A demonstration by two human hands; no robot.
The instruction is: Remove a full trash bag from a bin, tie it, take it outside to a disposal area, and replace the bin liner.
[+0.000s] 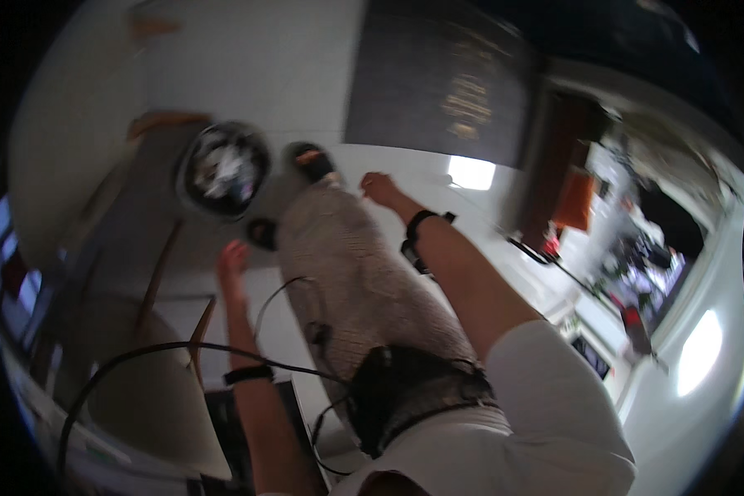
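My left hand hangs in the air, blurred, with its fingers loosely apart and nothing seen in it. Just beyond it stands a round bin, lined and filled with crumpled waste. Over the white floor, beside my trouser leg, is my right hand. Its fingers are bent, and no object shows in them, though blur hides the exact finger spacing. Both wrists wear black bands. A dark grey mat with gold writing lies ahead of the right hand.
Pale chairs with wooden legs stand at the left. A black cable arcs from my black waist pack across my left forearm. At the right are an orange object and a cluttered surface. Dark shoes are near the bin.
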